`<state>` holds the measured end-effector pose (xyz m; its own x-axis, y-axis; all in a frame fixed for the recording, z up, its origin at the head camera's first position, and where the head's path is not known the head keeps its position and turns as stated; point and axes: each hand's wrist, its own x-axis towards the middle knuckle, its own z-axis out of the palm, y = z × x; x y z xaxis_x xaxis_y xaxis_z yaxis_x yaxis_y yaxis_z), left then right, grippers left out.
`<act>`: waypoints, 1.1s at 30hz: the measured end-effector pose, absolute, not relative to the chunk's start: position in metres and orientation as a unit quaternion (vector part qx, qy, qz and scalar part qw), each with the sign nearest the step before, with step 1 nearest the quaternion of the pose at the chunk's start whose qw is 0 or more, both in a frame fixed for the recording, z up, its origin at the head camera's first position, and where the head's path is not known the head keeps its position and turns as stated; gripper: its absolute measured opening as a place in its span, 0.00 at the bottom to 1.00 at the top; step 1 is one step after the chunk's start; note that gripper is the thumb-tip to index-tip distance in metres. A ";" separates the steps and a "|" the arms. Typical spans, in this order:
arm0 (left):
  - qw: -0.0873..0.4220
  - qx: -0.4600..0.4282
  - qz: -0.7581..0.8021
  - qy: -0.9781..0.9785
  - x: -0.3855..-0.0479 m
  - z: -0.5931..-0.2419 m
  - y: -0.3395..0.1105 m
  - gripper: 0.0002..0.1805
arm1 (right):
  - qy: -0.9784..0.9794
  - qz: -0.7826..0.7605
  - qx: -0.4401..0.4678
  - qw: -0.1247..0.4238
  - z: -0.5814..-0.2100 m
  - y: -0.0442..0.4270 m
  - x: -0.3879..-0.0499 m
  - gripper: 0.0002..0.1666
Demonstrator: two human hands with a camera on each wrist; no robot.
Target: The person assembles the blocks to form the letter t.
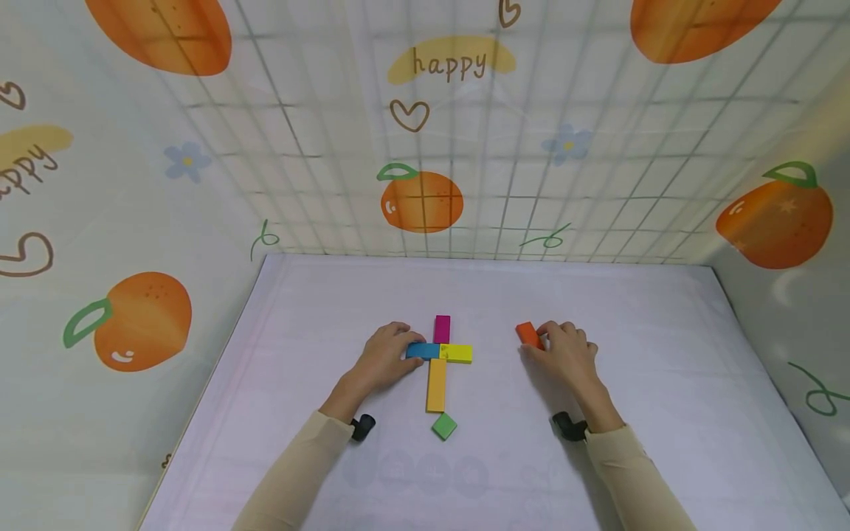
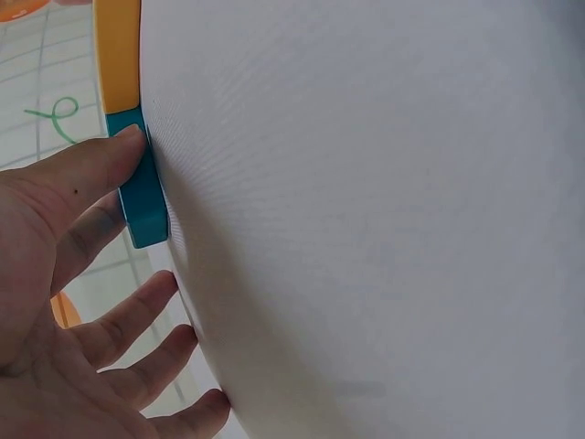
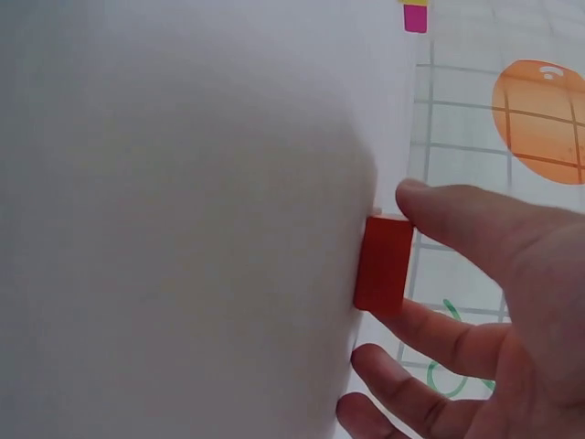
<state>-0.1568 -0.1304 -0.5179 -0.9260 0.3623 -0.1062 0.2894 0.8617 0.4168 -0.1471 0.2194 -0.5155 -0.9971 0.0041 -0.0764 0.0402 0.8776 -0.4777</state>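
My left hand (image 1: 384,358) pinches a blue block (image 1: 423,351) between thumb and index finger; the left wrist view shows the thumb on that teal-looking block (image 2: 146,206), other fingers spread. The blue block meets a yellow block (image 1: 460,354) end to end. Above their joint stands a magenta block (image 1: 442,329), and below it lies a long orange-yellow block (image 1: 436,385). A green square block (image 1: 444,426) sits cornerwise at that one's lower end. Farther right, my right hand (image 1: 567,358) holds a red-orange block (image 1: 528,334), tilted, by thumb and finger; its short side (image 3: 384,265) faces the right wrist camera.
The white tabletop (image 1: 319,295) spreads around the blocks. Behind it and along both sides hang pale sheets (image 1: 319,147) printed with oranges and hearts. A black wrist camera (image 1: 363,428) is worn at the left wrist, another black camera (image 1: 569,427) at the right.
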 end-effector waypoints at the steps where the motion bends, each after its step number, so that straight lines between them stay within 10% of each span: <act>1: 0.091 0.170 0.201 0.960 -0.157 -0.518 -0.131 0.22 | 0.968 -0.246 0.011 0.037 -0.516 0.219 -0.147 0.30; 33: 0.081 0.177 0.206 0.959 -0.155 -0.514 -0.130 0.22 | 0.967 -0.255 -0.013 0.027 -0.512 0.220 -0.145 0.22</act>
